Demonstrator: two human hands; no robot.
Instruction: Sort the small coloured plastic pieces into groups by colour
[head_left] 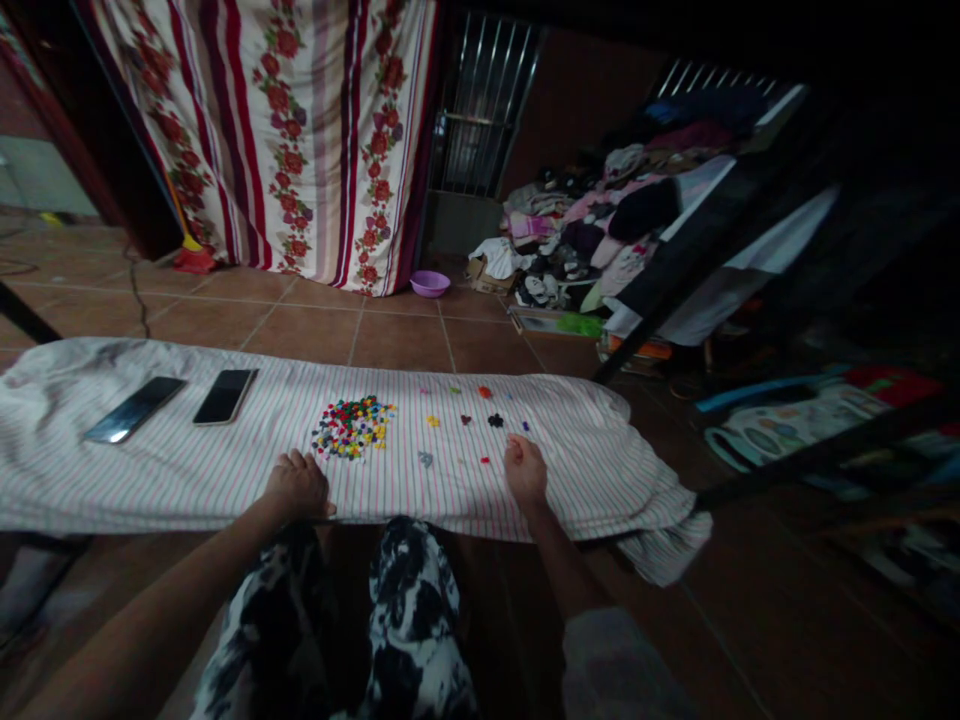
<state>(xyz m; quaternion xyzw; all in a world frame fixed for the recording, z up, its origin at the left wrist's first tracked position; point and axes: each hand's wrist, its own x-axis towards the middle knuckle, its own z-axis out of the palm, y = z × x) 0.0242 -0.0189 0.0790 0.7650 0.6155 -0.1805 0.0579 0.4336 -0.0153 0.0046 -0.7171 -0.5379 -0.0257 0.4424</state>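
A mixed heap of small colourful beads [352, 428] lies mid-cloth, its exact bead shapes too small to make out. To its right sit several little groups sorted by colour, among them black pieces [496, 421], yellow pieces [433, 421], grey pieces [426, 459], orange pieces [484, 392] and red pieces [484, 460]. My left hand [297, 484] rests on the cloth's near edge just below the heap, fingers loosely laid down, thumb apart. Over the right-hand groups, my right hand [526, 470] has its fingers pinched together; whatever they hold is hidden. A dark blue piece [526, 426] lies just beyond it.
The striped cloth [592, 470] covers a long low surface. Two phones, one dark [136, 410] and one light-edged [225, 397], lie at left. Beyond are a floral curtain [315, 150], a purple basin [430, 284] and a clothes pile [585, 220]. Dark bars slant at right.
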